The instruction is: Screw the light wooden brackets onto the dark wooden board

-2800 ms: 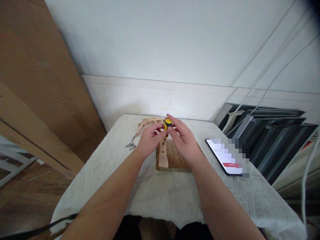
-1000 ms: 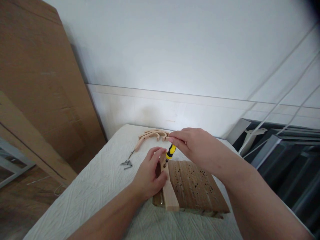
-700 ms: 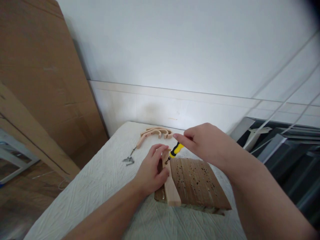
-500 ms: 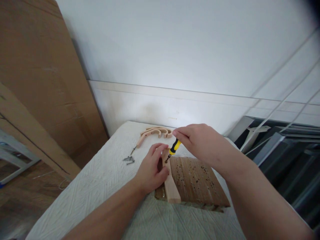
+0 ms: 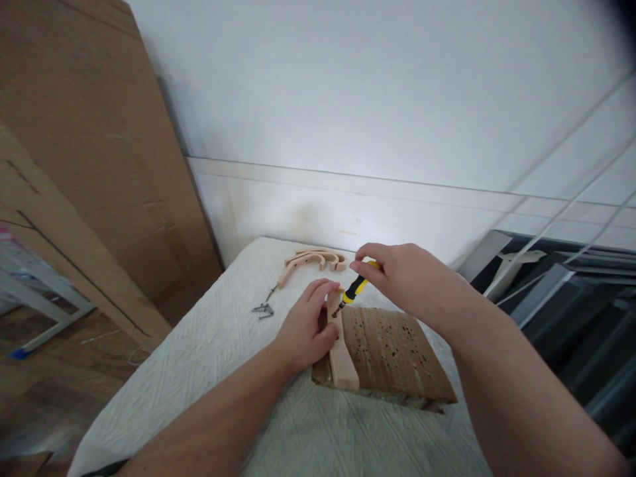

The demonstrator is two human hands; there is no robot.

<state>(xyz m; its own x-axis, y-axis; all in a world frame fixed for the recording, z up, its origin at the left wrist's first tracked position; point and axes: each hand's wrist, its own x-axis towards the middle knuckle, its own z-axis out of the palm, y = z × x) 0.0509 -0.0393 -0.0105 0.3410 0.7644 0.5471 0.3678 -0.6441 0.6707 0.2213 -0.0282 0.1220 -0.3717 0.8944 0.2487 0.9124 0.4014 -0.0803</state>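
Observation:
My left hand (image 5: 308, 324) is closed around the narrow part of a pale wooden piece (image 5: 343, 366), thumb on the near side and fingers on the far side. That piece lies along the left side of a brown wooden board (image 5: 392, 354) dotted with small dark holes. In my right hand (image 5: 397, 271) is a yellow and black screwdriver (image 5: 354, 290), gripped by its handle. The tool leans to the right, its tip down at a hole in the wooden piece between my left thumb and fingers. Whether a screw sits under the tip is hard to see.
Several curved wooden hooks (image 5: 313, 258) lie at the far end of the cloth-covered table (image 5: 218, 364). Left of the board are loose screws (image 5: 263, 310). A large cardboard sheet (image 5: 124, 165) stands at the left, dark panels (image 5: 556, 318) at the right, and a white wall (image 5: 348, 99) behind.
The screwdriver leans further to the right, and more yellow shows on its handle as my right hand has shifted its grip. My left hand stays on the wooden piece. The view has shifted slightly.

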